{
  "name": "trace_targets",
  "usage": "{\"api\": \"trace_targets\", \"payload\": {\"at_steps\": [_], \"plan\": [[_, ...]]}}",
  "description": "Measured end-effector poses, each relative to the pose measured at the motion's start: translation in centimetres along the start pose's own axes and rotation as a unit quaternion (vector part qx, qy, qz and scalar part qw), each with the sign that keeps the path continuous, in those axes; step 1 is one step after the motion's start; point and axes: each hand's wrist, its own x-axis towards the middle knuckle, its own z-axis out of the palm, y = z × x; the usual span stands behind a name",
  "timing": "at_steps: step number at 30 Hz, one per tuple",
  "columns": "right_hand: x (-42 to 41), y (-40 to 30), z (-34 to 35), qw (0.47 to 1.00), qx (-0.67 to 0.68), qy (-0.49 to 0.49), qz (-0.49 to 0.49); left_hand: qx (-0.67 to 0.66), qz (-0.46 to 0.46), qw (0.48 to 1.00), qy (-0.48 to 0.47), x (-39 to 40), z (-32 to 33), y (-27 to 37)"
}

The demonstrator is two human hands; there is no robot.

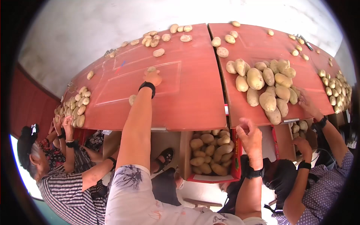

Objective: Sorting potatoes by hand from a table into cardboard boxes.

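Observation:
My left hand (152, 77) reaches far out over the red panelled table, its fingers at a potato (151, 69) that they partly cover; whether they grip it cannot be told. Another potato (132, 99) lies on the table beside my left forearm. My right hand (249, 135) is raised near the table's front edge with its fingers bent, holding nothing that shows. Below and left of it stands a cardboard box of potatoes (209, 153). A large heap of potatoes (267, 84) rests on the right-hand table panel, beyond my right hand.
A co-worker in a striped shirt (67, 188) sits at left by a potato pile (80, 104). Another co-worker's hand (308, 105) touches the heap at right. Loose potatoes (159, 52) lie along the far side. A dark-handled tool (306, 42) lies at far right. A gap (218, 62) parts the panels.

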Motion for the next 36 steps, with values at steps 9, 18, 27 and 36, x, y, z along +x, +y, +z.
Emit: {"api": "trace_targets", "payload": {"at_steps": [9, 18, 27, 36], "plan": [[0.4, 0.3, 0.2, 0.999, -0.025, -0.015, -0.014, -0.085, -0.002, 0.996, 0.038, -0.3, 2.2, -0.7], [-0.4, -0.4, -0.2, 1.0, -0.004, 0.003, -0.028, -0.488, 0.108, 0.863, -0.078, -18.4, -2.2, 6.4], [-1.4, 0.7, -2.7, 0.999, -0.015, 0.017, -0.035, -0.589, 0.067, 0.803, 0.062, -24.7, -3.2, 2.8], [-1.4, 1.7, -3.8, 0.998, -0.023, 0.037, -0.046, -0.231, -0.064, 0.922, 0.305, -13.4, 1.6, -7.2]]}}
